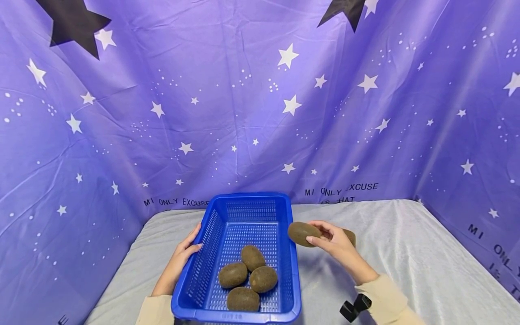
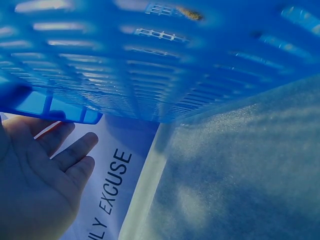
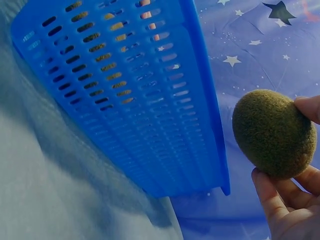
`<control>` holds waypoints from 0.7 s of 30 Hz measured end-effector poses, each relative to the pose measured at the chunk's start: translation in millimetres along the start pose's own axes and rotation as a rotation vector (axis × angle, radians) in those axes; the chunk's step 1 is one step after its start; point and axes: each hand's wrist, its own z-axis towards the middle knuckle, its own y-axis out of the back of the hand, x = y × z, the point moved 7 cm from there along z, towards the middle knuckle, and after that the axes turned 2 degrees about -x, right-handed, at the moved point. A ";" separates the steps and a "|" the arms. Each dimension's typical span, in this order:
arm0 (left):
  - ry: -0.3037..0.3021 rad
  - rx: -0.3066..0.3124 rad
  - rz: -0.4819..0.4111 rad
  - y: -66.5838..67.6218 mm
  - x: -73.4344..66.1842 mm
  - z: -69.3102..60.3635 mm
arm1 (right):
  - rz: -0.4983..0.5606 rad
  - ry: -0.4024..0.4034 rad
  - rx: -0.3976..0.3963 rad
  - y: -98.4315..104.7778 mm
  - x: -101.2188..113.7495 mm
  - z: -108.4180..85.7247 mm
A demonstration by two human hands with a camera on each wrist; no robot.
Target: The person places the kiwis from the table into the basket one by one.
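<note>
A blue plastic basket (image 1: 295,280) with slotted walls stands on the cloth-covered table. Several brown fuzzy kiwis (image 1: 263,279) lie together in its near half. At the left rim, my left hand (image 1: 180,259) grips the edge, thumb over the top; the left wrist view shows its other fingers loosely bent outside the wall. My right hand (image 1: 335,243) pinches one kiwi (image 3: 272,132) between thumb and fingertips, beside the right rim and above the table. Another kiwi (image 1: 350,237) is partly hidden behind that hand.
A pale grey cloth (image 1: 406,253) covers the table. Purple star-printed curtains (image 1: 252,113) hang behind and along both sides. A black strap piece (image 1: 355,308) sits by the right cuff.
</note>
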 end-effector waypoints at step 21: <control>-0.012 0.009 0.019 0.0 -1.6 -0.8 | 0.034 0.023 0.080 -30.7 5.4 5.8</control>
